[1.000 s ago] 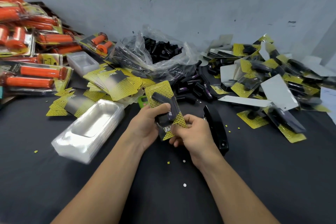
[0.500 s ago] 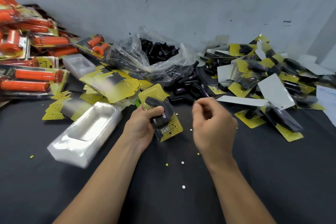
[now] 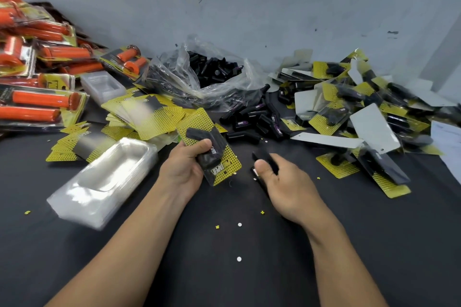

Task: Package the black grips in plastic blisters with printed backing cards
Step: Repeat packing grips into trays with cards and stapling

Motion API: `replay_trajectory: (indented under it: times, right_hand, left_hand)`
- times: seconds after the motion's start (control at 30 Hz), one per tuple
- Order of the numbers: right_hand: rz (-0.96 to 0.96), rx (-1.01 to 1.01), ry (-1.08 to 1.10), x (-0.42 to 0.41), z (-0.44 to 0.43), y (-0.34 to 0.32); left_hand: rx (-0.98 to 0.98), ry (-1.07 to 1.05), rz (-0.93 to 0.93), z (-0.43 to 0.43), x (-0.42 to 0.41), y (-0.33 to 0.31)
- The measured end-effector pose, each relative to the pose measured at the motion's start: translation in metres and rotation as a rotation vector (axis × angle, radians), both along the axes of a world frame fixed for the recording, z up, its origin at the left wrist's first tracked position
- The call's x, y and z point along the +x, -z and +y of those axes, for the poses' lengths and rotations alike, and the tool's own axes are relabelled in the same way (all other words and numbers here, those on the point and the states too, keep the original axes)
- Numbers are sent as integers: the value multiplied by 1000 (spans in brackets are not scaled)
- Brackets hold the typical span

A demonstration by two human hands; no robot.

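Note:
My left hand (image 3: 184,169) grips a yellow printed card package (image 3: 222,164) with a black grip under its clear blister, thumb pressing on top. My right hand (image 3: 289,187) lies just to its right on the table, fingers and thumb curled round a black stapler (image 3: 264,158), most of which is hidden under the hand. Loose black grips (image 3: 252,119) lie behind the hands. A stack of clear plastic blisters (image 3: 104,182) sits at the left. Yellow backing cards (image 3: 149,117) are fanned out behind the stack.
A clear bag of black grips (image 3: 199,75) stands against the wall. A heap of packed black grips (image 3: 349,107) fills the right side. Packs of orange grips (image 3: 37,70) pile at the far left. Small paper punch-outs dot the black table (image 3: 224,269).
My right hand let go of the package, rose, then came down to the right onto the black stapler. My left hand kept the package and tilted it slightly.

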State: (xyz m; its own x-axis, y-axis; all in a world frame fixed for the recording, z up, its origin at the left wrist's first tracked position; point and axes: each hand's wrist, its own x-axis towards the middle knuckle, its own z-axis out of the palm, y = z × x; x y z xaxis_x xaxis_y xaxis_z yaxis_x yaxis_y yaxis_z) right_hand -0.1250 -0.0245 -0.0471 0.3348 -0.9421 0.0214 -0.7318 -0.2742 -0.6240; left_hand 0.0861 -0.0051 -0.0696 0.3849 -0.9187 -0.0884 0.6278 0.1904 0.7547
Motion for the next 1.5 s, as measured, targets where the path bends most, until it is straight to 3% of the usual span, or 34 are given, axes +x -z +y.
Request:
replay_trajectory:
  times: [0.17,0.27,0.5,0.9,1.33,1.5]
  right_hand:
    - [-142,170,-123,-4,3,-4]
    - [-215,190,-181,-5,6,-3]
    - [11,135,-260,5,14,-3]
    - [-160,-54,-144,22,24,8]
    - [-246,82,-283,15,20,-3]
    - [-220,93,-276,12,20,-3]
  left_hand:
    - [-140,147,171,2,6,-3]
    - [-222,196,172,1,9,-1]
    - [-322,274,127,5,13,2]
    - [-273,219,115,6,10,0]
    - [-275,199,137,13,9,-2]
    - [-304,261,59,15,7,-3]
